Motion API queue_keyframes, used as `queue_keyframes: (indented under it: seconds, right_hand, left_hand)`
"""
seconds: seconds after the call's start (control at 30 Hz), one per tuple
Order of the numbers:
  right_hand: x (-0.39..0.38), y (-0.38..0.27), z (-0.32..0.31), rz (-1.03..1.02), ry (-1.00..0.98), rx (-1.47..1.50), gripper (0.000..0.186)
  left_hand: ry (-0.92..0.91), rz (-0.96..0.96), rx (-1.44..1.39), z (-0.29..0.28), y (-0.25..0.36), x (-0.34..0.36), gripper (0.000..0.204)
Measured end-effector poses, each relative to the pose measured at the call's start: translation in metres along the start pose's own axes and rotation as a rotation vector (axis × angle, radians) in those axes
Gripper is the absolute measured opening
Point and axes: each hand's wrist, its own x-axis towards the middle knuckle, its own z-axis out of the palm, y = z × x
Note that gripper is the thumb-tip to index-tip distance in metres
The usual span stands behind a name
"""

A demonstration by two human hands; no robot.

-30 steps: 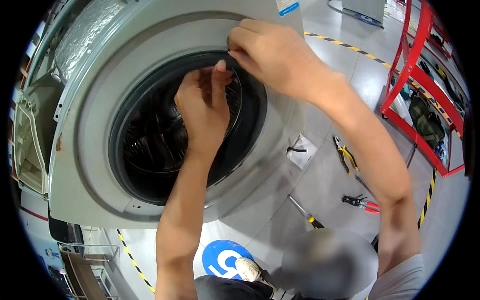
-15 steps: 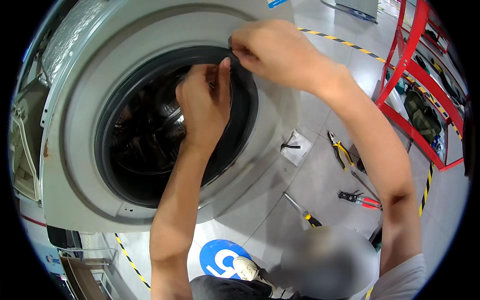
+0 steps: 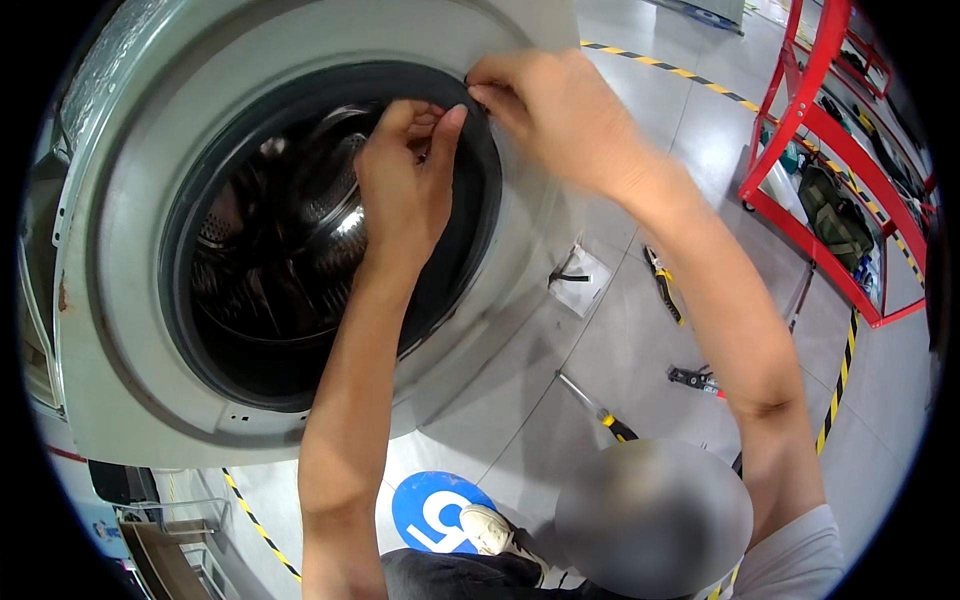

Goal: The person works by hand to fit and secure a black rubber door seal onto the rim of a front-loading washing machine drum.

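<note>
Black rubber seal point(image 3: 370, 80), upper left of frame, may slip or tear if tugged unevenly; left hand point(image 3: 408, 190) and right hand point(image 3: 575, 120) curl fingers point(image 3: 500, 68) at its edge, grip unclear.

The washing machine front panel point(image 3: 100, 240) is pale grey, its door gasket point(image 3: 350, 80) dark grey, perhaps black, the cart point(image 3: 818, 65) red, the floor tape point(image 3: 838, 390) striped yellow and black.

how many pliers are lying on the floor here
2: a yellow-and-black pair right of the white packet, and a red-handled pair right of the screwdriver. The right forearm partly covers the red-handled pair and could hide more.
</note>
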Motion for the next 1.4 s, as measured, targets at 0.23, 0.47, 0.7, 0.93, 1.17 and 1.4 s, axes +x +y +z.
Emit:
queue_keyframes:
  seconds: [0.23,0.47,0.7,0.93,1.17,1.4]
  right_hand:
    - [0.005,0.001,-0.001,-0.082,-0.04,-0.124,0.015]
    - [-0.028,0.002,0.024,0.128,0.196,0.151,0.014]
    - [-0.035,0.01,0.018,0.108,0.051,0.109,0.014]
    - [-0.02,0.018,0.007,-0.151,-0.01,-0.038,0.012]
    - [-0.025,0.023,0.013,-0.16,0.027,-0.06,0.013]
    - [-0.036,0.025,0.031,-0.074,0.209,0.045,0.015]
  left_hand:
    - [-0.014,0.053,0.075,0.006,0.001,0.0,0.025]
    - [0.026,0.067,-0.149,0.017,-0.013,-0.001,0.023]
    - [-0.161,-0.09,-0.195,0.011,-0.025,-0.001,0.027]
    - [-0.233,-0.096,-0.193,0.003,-0.02,0.006,0.028]
    - [-0.266,-0.208,-0.337,-0.001,-0.033,0.006,0.027]
    - [-0.26,-0.298,-0.38,-0.003,-0.03,0.006,0.024]
